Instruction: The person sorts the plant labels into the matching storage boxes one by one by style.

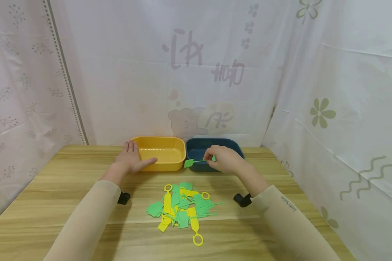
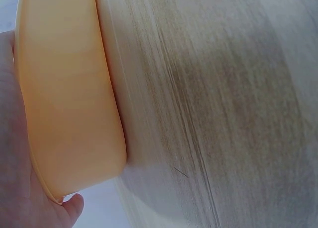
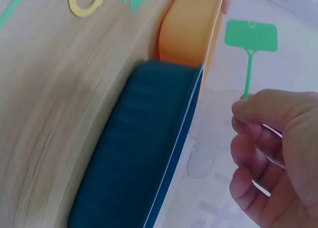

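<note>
A yellow plastic bin (image 1: 166, 167) stands at the back of the table, and my left hand (image 1: 129, 160) rests on its left end with straight fingers and the thumb stretched along the front rim. Beside it, on the right, is a dark blue bin (image 1: 200, 168). Just above that bin's front rim, my right hand (image 1: 227, 159) pinches the thin stem of a green tag (image 3: 251, 36) between thumb and index finger. The tag's flat rectangular head sticks out to the left. Its stem's other end is partly hidden by the hand.
A loose pile of green tags (image 1: 183, 219) and yellow tags with ring ends (image 1: 194, 221) lies on the wooden table (image 1: 68, 217), in front of the bins. Printed white curtains (image 1: 124, 72) hang behind and at both sides.
</note>
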Demonstrator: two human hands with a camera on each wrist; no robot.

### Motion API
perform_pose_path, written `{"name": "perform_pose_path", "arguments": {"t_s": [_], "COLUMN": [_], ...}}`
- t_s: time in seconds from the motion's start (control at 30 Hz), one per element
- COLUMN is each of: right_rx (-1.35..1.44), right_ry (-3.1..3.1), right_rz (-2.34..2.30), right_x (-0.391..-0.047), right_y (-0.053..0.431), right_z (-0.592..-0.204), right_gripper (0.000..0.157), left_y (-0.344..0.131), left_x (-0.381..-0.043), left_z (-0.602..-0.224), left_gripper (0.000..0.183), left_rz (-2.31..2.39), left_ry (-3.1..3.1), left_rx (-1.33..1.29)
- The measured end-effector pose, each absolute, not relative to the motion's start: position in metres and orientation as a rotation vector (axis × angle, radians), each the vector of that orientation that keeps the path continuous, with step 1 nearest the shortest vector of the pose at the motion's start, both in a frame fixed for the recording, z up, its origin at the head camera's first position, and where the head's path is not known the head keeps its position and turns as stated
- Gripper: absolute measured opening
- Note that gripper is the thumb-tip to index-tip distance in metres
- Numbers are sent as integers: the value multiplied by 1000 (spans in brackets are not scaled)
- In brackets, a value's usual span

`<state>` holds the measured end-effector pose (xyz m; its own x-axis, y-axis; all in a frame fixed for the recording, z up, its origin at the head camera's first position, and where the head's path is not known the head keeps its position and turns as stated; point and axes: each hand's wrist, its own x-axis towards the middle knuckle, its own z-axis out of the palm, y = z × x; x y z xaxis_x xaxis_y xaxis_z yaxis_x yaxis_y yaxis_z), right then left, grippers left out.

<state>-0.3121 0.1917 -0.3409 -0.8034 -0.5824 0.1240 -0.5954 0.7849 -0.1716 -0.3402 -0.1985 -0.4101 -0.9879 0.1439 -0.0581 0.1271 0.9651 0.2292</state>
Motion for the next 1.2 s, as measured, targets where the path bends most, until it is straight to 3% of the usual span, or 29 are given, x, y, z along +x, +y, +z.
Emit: {"name": "perform_pose_path", "arguments": {"t_s": [0.7, 1.2], "right_rx": [641, 520], "right_ry": [-2981, -3045], "right_rz": [418, 364], "right_x": [-350, -368], "right_y": [218, 249], "right_z": [-342, -365], "right_gripper": [15, 26], "left_y": [-199, -198], "left_x": [-338, -337], "left_z": [-408, -408], "left_gripper": [136, 138], "left_rz": [336, 327], "left_ry": [3041, 3039], "left_rx": [227, 220]}}
